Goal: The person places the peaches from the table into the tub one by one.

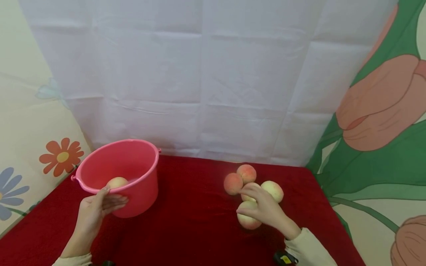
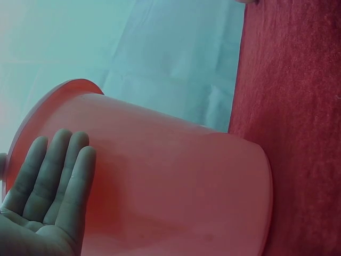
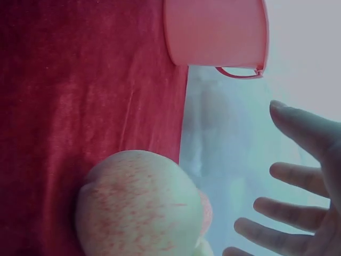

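Note:
A pink bucket [image 1: 139, 194] stands on the left of the red cloth, with a pale peach [image 1: 117, 182] showing inside its near rim. By that rim is my left hand [image 1: 96, 207], its thumb tip near the peach. Its fingers lie straight in front of the bucket wall [image 2: 181, 176], the palm bare in the left wrist view. To the right, my right hand [image 1: 264, 208] hovers over several peaches with its fingers spread. A front peach [image 3: 141, 205] looms large below these fingers. Beside them sit a yellowish peach [image 1: 272, 191] and two redder peaches, one [image 1: 233, 183] touching the other [image 1: 247, 173].
Red cloth [image 1: 189, 221] covers the table between bucket and peaches. A creased white sheet [image 1: 199, 81] hangs behind the table. Flower-printed walls [image 1: 379, 103] flank both sides. The bucket's handle [image 3: 237, 74] hangs at its side in the right wrist view.

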Demonstrator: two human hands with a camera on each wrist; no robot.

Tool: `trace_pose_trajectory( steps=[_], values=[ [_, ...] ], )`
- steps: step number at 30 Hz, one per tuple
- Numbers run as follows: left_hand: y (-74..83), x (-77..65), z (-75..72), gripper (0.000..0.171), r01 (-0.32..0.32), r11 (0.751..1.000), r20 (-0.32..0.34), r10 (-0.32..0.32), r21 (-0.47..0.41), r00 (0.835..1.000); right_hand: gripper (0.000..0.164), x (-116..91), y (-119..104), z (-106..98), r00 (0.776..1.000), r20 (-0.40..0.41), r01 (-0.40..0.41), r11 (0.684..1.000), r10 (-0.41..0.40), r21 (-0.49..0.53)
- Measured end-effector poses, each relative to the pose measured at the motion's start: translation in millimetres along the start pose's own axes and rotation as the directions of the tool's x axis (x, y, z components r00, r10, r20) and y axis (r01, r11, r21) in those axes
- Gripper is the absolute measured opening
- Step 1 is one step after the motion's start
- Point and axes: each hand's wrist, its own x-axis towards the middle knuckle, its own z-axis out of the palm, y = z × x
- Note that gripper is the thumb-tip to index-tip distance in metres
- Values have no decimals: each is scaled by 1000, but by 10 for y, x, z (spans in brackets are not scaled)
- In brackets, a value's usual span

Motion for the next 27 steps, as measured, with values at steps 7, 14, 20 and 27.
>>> trace_pose_trajectory(
  steps=[7, 14, 20, 27],
  values=[
    [2, 6, -2, 40, 5, 1000, -9, -5, -2, 1000, 40, -154, -5, -2, 990, -11, -144, 989, 143, -30],
    [5, 10, -13, 40, 0, 1000, 0, 0, -14, 1000, 46, -283, 32, 27, 975, -83, -213, 973, 205, -90],
    [10, 11, -14, 40, 8, 1000, -4, -8, -11, 1000, 43, -360, 36, 37, 952, -88, -300, 947, 292, -111],
    [23, 13, -13, 39, 27, 1000, -3, -27, -7, 1000, 62, -396, 25, 69, 891, -20, -455, 890, 454, -37]
  ],
)
